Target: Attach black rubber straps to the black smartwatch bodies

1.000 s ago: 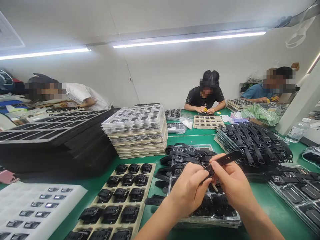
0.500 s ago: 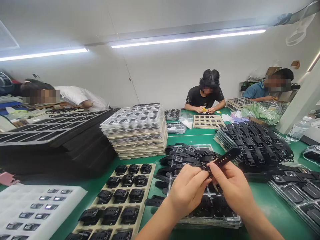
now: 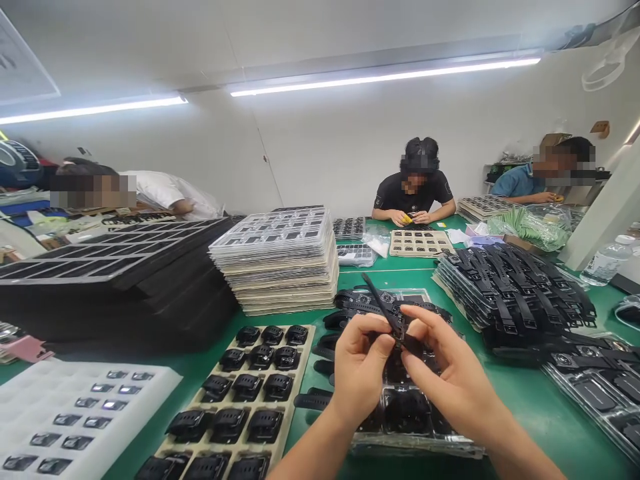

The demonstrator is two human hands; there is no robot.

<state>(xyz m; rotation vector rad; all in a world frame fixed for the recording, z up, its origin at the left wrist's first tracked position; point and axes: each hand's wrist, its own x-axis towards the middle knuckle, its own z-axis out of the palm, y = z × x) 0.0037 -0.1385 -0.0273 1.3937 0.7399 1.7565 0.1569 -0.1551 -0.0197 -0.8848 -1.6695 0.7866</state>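
Far left of the grip: black tray stack and white foam tray, both cut off by the frame edge. Nearer left, a beige tray bearing black wristwatches, its front edge cropped; beyond it, a stack of clear trays. Left hand: thumb and fingers pinched on black watch strap, whose free end slants up and leftward. Lower end masked by fingertips; any attached case not discernible. Right hand: thumb and forefinger spread about the lower end; cannot tell whether closed on it. Clear blister tray beneath the grip, largely covered by hands. Right of the grip: piled strapped watches, overlapping, individual pieces hard to separate.
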